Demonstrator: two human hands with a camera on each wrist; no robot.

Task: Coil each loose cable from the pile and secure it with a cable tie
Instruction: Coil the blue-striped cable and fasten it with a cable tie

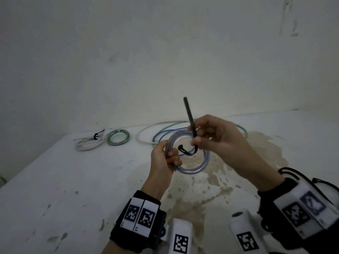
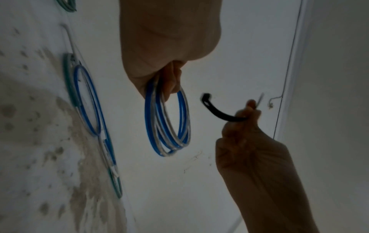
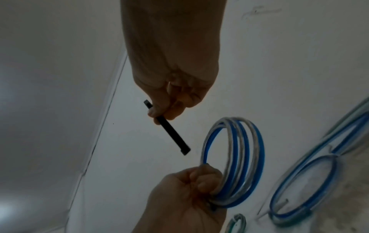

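A coil of blue-and-clear cable (image 1: 194,171) hangs above the table, and my left hand (image 1: 174,156) grips its left side with curled fingers. My right hand (image 1: 196,140) pinches a black cable tie (image 1: 189,118) near its middle. The tie's long end points up and its short end curves down inside the ring. In the left wrist view the left hand (image 2: 169,85) holds the coil (image 2: 148,123) from above, with the tie (image 2: 217,114) apart from it on the right. In the right wrist view the right hand (image 3: 165,110) holds the tie (image 3: 173,137) just left of the coil (image 3: 257,151).
On the white stained table (image 1: 73,180), a white coil (image 1: 89,143) bound with a black tie and a green coil (image 1: 118,137) lie at the back left. Loose white, green and blue cables (image 1: 138,137) lie behind my hands, near the wall.
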